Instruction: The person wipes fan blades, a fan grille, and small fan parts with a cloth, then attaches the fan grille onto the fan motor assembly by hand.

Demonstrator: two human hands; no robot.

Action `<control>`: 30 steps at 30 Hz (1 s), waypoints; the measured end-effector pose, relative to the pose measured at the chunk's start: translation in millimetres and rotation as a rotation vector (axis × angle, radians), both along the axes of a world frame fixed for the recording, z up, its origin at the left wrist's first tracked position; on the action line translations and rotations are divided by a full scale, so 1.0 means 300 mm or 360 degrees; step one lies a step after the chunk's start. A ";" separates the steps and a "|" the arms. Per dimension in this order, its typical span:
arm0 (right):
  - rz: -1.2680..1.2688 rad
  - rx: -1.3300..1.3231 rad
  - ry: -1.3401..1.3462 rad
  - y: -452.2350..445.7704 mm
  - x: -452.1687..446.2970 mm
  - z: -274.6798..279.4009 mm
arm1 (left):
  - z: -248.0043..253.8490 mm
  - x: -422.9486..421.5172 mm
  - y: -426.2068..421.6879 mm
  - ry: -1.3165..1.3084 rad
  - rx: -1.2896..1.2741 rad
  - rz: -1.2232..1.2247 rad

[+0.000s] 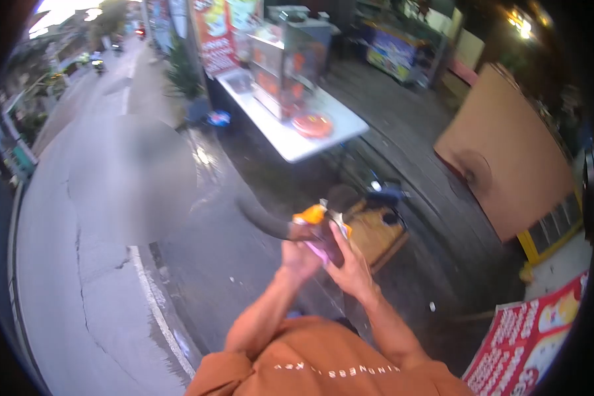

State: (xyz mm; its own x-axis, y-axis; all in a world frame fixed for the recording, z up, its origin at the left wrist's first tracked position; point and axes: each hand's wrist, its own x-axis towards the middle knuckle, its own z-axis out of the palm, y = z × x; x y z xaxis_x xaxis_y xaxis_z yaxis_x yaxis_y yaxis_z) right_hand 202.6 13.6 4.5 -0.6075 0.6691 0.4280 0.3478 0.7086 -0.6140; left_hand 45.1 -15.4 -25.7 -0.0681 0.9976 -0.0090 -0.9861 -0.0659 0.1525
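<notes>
In front of my chest, my left hand point(299, 256) and my right hand point(351, 269) are close together, closed around a dark bundle point(326, 239). An orange piece point(311, 214) with a whitish edge sticks up at its top, and a pink strip point(318, 253) shows between my hands. From the left side a long, dark curved part point(261, 220) juts out; whether it belongs to the same thing I cannot tell. Blur hides the exact kind of what I hold. Beyond my right hand is a low wooden board or box point(378, 237).
A white table point(290, 146) ahead bears a glass display case point(277, 79) and a round reddish container point(312, 125). A large brown panel point(508, 152) stands to the right, with a red printed banner point(528, 336) below it. A road point(66, 264) runs along the left.
</notes>
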 end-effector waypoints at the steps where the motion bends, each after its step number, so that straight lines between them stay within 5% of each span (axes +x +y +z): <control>1: -0.0055 -0.0001 -0.0009 0.003 0.035 0.004 | -0.037 0.004 0.009 -0.0034 0.0043 0.0046; 6: -0.0687 -0.0338 0.0450 -0.031 0.062 0.101 | -0.128 -0.002 0.040 -0.0067 -0.0069 0.0061; 8: -0.0312 0.0163 -0.0025 0.023 0.081 -0.048 | -0.067 0.033 0.066 -0.0101 0.0110 -0.0066; 9: -0.0310 0.0132 -0.0139 0.004 0.073 -0.071 | -0.088 0.042 0.083 -0.0460 0.0609 -0.0336; 10: -0.0303 -0.0004 -0.0096 0.002 0.094 -0.073 | -0.113 0.063 0.070 -0.0075 -0.0127 -0.0044; 12: -0.0276 -0.0246 0.0007 0.047 0.130 -0.071 | -0.141 0.060 0.053 -0.0106 0.0072 -0.0126; 13: -0.0390 -0.0100 0.0161 0.043 0.132 -0.024 | -0.116 0.057 0.053 -0.0100 -0.0082 -0.0063; 15: -0.0807 -0.0588 0.0339 0.013 0.138 0.013 | -0.135 0.040 0.074 -0.0104 -0.0285 0.0015; 18: -0.0395 -0.0017 -0.0148 0.030 0.127 -0.105 | -0.104 0.093 0.092 -0.0230 0.0254 -0.0320; 19: -0.0309 -0.0418 0.0151 0.030 0.124 -0.137 | -0.108 0.100 0.089 -0.0145 0.0136 -0.0272; 22: -0.0338 -0.0663 0.0020 0.040 0.151 -0.128 | -0.131 0.114 0.096 0.0104 -0.0206 -0.0091; 27: -0.0279 -0.0859 0.0431 0.062 0.121 -0.200 | -0.084 0.092 0.071 -0.0083 0.0077 -0.0228; 30: -0.0223 -0.1499 0.0577 0.062 0.129 -0.138 | -0.146 0.119 0.091 0.0833 -0.0299 -0.0111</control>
